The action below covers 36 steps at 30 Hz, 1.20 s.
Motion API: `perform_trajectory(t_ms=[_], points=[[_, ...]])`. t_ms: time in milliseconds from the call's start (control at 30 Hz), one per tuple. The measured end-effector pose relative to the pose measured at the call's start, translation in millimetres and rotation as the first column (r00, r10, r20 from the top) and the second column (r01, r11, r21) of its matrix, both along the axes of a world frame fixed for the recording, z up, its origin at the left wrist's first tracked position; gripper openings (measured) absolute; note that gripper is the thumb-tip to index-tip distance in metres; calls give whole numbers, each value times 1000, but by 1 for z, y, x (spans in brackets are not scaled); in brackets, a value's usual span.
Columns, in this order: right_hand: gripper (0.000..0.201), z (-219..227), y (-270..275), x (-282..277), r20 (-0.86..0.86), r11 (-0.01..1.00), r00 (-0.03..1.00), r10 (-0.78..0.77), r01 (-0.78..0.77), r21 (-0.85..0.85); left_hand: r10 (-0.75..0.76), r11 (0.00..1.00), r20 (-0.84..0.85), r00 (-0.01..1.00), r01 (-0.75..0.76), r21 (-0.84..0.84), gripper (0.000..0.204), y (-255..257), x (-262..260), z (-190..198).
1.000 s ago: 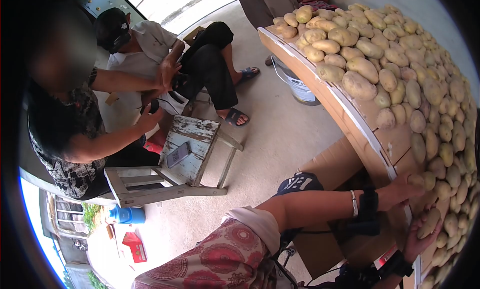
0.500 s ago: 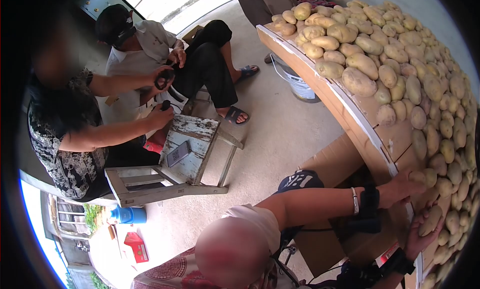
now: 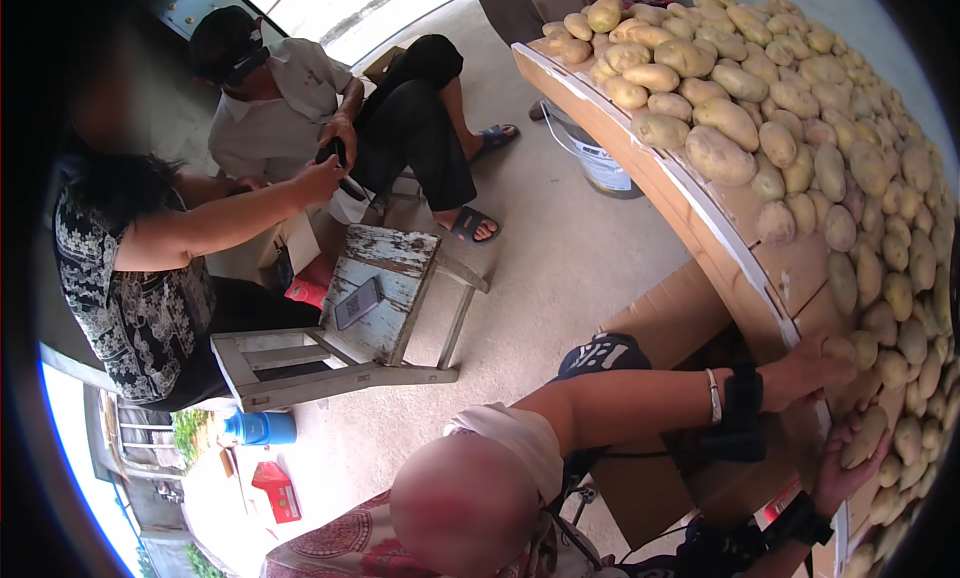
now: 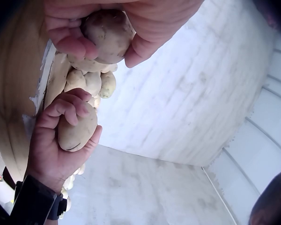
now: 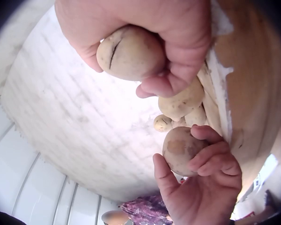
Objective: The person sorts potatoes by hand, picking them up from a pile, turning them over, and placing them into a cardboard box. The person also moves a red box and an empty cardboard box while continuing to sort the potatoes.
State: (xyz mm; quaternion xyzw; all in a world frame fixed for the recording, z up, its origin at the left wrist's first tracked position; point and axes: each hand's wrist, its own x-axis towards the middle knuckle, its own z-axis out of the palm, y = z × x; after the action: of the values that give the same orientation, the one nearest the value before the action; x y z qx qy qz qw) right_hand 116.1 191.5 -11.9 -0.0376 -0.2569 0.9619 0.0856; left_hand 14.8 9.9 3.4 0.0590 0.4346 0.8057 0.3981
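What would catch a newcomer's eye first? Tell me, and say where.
Likely the great spread of potatoes, sweeping down the right side of the head view. Next, the dark-cracked potato in the right hand, near the top of the right wrist view. Then the wooden chair with peeling paint, left of centre.

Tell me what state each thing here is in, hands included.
Left hand: gripping left potato
Left potato: brown-patched, unpeeled
Right hand: gripping right potato
Right potato: cracked, unpeeled
Loose potatoes: piled, unpeeled
Wooden chair: paint peeling
Bucket: upright
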Motion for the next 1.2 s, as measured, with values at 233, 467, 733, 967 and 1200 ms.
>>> perform_trajectory(t_ms=[233,467,733,967,1200], points=[[44,0,0,-1,12,1000,1000,-8,7,22,6,1000,13,1000,-7,17,49,1,0,0],[44,-4,3,0,9,1000,1000,9,-9,16,12,999,19,1000,-13,33,50,0,1,0],[45,-10,10,0,8,1000,1000,26,-26,-1,8,999,13,1000,-8,38,53,2,-1,-3],[45,-9,9,0,25,1000,1000,7,-7,-5,26,999,11,1000,-26,45,51,2,1,-2],[45,-7,7,1,10,1000,999,30,-30,0,16,999,-7,1000,-16,34,50,3,1,-4]])
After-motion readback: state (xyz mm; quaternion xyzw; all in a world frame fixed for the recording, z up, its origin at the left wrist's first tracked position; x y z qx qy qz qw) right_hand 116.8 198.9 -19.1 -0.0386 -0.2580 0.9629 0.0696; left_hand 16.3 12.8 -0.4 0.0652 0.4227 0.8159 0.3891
